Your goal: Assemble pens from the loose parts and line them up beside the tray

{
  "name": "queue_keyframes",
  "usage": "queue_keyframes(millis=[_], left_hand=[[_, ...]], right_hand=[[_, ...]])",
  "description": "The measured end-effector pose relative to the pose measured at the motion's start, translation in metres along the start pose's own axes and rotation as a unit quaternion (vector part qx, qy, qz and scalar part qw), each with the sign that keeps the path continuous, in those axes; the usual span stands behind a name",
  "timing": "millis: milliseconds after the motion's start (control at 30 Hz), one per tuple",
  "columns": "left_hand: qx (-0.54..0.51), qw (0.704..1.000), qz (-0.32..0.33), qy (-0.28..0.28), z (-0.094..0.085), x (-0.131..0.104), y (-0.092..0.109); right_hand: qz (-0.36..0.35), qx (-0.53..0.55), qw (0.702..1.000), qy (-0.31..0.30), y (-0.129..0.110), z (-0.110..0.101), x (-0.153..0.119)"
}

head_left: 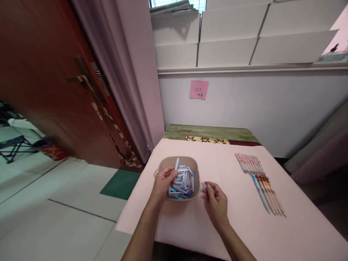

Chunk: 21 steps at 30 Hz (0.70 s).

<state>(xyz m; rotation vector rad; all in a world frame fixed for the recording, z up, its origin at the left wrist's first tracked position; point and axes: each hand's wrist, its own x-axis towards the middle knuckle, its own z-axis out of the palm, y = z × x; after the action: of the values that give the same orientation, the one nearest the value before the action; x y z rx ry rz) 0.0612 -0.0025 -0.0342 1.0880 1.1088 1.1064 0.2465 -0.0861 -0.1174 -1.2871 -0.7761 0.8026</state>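
Over the beige plastic basin (197,170), my left hand (165,180) pinches a slim light blue pen piece (177,164) that points upward. Many blue, white and lilac pen pieces (187,181) lie jumbled inside the basin below it. Just right of the basin, my right hand (216,203) is closed with thumb and fingertips together; what it holds, if anything, I cannot make out. Farther right lie a row of pink pens (250,164), several brown-and-cream pens (272,195) below them, and one light blue pen (261,194) alongside.
A pink sheet (233,232) covers most of the table, whose green patterned top (212,131) shows at the back. The wall behind carries a pink note (199,90). At left stand a curtain (122,72) and a brown door (54,79), with a green mat (121,184) on the floor.
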Motion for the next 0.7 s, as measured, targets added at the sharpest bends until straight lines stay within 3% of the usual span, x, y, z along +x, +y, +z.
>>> queue_keyframes(millis=[133, 200, 300, 433, 500, 600, 700], left_hand=[[0.063, 0.99, 0.093, 0.087, -0.011, -0.005, 0.015], [0.094, 0.985, 0.106, 0.095, -0.01, -0.009, 0.017], [0.102, 0.992, 0.063, 0.024, -0.001, -0.017, 0.011], [0.065, 0.996, 0.012, -0.064, 0.01, -0.024, 0.004], [0.055, 0.995, -0.007, -0.086, 0.013, -0.026, 0.003], [0.05, 0.993, -0.027, -0.103, 0.012, -0.025, 0.007], [0.046, 0.997, -0.007, -0.06, 0.004, -0.017, 0.012]], right_hand=[[-0.006, 0.008, 0.999, -0.04, -0.033, 0.003, 0.006], [-0.025, -0.026, 0.996, -0.076, -0.049, 0.009, 0.012], [-0.154, -0.15, 0.971, -0.106, -0.065, 0.018, 0.019], [-0.347, -0.306, 0.878, -0.127, -0.067, 0.025, 0.016], [-0.378, -0.331, 0.855, -0.13, -0.061, 0.025, 0.011], [-0.385, -0.343, 0.847, -0.13, -0.051, 0.022, 0.005], [-0.377, -0.336, 0.857, -0.107, -0.048, 0.018, 0.005]])
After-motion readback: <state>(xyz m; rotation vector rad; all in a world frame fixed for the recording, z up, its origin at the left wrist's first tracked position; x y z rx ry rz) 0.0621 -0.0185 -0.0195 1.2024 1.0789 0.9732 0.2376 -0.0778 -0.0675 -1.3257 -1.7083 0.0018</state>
